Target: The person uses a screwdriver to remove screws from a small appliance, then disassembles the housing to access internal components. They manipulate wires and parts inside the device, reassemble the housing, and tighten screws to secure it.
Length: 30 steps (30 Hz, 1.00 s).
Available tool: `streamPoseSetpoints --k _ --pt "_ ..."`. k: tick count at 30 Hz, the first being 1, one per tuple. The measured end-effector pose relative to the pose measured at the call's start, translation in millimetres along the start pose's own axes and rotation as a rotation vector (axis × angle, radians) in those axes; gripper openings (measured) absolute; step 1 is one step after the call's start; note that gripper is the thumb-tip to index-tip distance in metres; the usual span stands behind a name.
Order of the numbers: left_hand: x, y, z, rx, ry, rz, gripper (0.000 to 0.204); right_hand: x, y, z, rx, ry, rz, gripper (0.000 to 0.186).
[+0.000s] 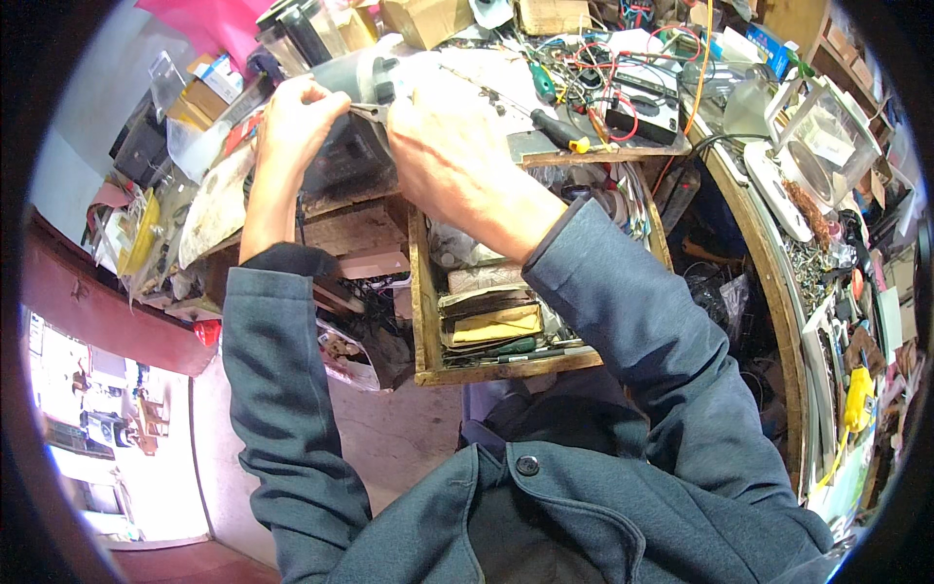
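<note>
My left hand (302,127) is raised at the bench's front edge, thumb and fingertips pinched on a thin metal piece (366,111) that reaches toward the other hand. My right hand (443,156) is just right of it with fingers curled closed; what they hold is hidden. Behind the hands lies a dark grey rounded appliance part (339,76) with a pale band. A dark boxy object (350,165) shows beneath them. To the right are a black screwdriver with a yellow end (562,132) and a green-handled tool (542,82).
The bench holds tangled test leads (630,125), boxes (418,21) and loose clutter. An open wooden drawer (423,376) full of small items sits below my hands. A side bench (778,292) with heaped parts runs down the right. A bright doorway (151,472) is at lower left.
</note>
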<state>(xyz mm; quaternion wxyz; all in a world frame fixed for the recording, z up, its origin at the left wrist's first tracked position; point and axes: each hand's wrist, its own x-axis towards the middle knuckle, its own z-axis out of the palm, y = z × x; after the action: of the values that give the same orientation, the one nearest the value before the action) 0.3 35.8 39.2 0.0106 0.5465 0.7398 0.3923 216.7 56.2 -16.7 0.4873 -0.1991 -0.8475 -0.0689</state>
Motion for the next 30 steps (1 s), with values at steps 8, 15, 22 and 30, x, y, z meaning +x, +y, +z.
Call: streamPoseSetpoints --k 8,15,22,30 --pt "4.1 -20.2 2.8 0.027 0.083 0.082 0.022 0.7 -11.7 6.6 -0.002 -0.026 -0.028 0.011" --pt "7.7 -32.4 -5.8 0.173 0.126 0.240 0.028 -3.6 -7.7 12.7 0.130 0.050 -0.035 0.011" --pt "10.9 -4.9 -8.0 0.462 0.020 0.248 0.062 -4.7 0.8 1.5 0.125 -0.089 0.050 0.009" --pt "20.3 -30.1 -3.2 0.247 -0.054 0.373 0.072 -10.4 -4.1 -5.7 0.055 -0.121 0.025 0.011"
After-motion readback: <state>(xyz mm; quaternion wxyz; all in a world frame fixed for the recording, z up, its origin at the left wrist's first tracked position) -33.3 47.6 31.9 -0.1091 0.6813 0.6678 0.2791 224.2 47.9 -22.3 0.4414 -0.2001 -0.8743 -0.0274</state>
